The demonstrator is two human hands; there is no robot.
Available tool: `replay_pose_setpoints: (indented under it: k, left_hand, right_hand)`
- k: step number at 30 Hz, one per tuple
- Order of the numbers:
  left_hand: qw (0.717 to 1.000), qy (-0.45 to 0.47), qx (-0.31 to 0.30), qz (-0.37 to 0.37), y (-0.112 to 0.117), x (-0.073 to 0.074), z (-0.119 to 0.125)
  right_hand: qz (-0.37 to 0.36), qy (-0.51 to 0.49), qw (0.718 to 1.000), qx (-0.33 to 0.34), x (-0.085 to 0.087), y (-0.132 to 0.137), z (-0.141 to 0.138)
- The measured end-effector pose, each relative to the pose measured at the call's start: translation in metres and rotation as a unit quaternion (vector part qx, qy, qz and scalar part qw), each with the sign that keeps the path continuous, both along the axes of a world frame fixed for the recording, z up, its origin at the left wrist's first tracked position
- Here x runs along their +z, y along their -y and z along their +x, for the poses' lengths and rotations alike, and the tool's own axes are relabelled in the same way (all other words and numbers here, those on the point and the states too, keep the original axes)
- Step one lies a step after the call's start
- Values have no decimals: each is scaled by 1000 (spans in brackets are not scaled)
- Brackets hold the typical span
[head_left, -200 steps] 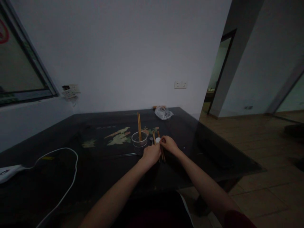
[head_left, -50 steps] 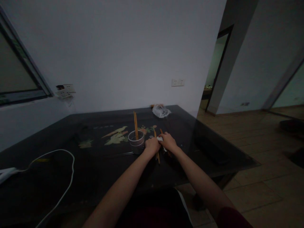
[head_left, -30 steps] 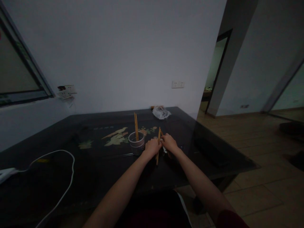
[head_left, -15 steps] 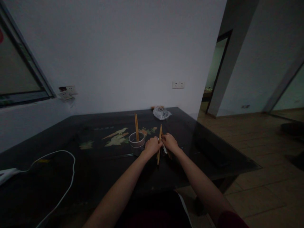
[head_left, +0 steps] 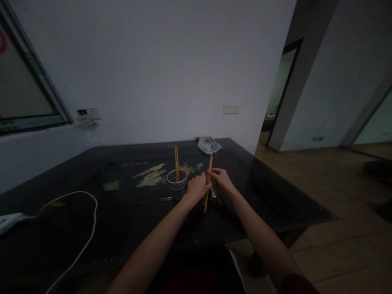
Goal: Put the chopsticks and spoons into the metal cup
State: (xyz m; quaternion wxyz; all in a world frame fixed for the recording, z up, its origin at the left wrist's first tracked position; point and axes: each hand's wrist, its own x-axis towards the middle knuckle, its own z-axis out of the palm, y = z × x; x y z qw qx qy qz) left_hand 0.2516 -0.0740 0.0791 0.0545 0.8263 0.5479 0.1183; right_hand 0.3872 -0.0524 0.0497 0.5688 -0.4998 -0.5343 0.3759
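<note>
Wooden chopsticks (head_left: 210, 162) stand nearly upright in my left hand (head_left: 197, 185), whose fingers are wrapped round their middle. My right hand (head_left: 223, 178) pinches at the upper part of the same chopsticks, thumb and fingertips together. Below the hands, more chopsticks (head_left: 217, 195) slant down to the tabletop, with a small white piece (head_left: 213, 192) among them whose kind I cannot make out. Just left of my left hand is a clear round container (head_left: 177, 188) with a pale rim. A few chopsticks (head_left: 177, 161) stand upright in it.
The dark glossy table (head_left: 147, 228) carries a bird-and-flower picture (head_left: 151, 177). A crumpled plastic bag (head_left: 208, 145) lies at its back edge by the wall. To the left, a white cable (head_left: 95, 212) curves from a white power strip (head_left: 10, 222).
My right hand has shifted slightly, its fingers now pinching higher on the chopsticks. The chopsticks in my left hand have tilted a little to the right at the top.
</note>
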Motion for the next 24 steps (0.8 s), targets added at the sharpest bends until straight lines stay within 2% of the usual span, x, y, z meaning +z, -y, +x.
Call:
replay_pose_setpoints:
  k: [4,7,11,14,18,21,24]
  left_hand:
    - [999,-8,-26,23,8,9,-4]
    - [998,3,-47,34,13,22,-12]
    - [990,102,-69,69,15,43,-33]
    - [960,245,-113,77,10,55,-50]
    - [891,423,-150,65,1,58,-68]
    - [863,482,-139,65,-3,58,-79]
    - [858,495,-124,65,-3,57,-88]
  right_hand:
    - [6,-25,1000,-1,10,6,-2]
    - [32,-29,999,10,19,10,-5]
    - [74,-24,996,33,32,17,-11]
    - [107,10,993,54,41,24,-21]
    - [161,84,981,73,53,33,-40]
    - [182,135,971,76,58,35,-56]
    - [191,171,963,82,60,34,-71]
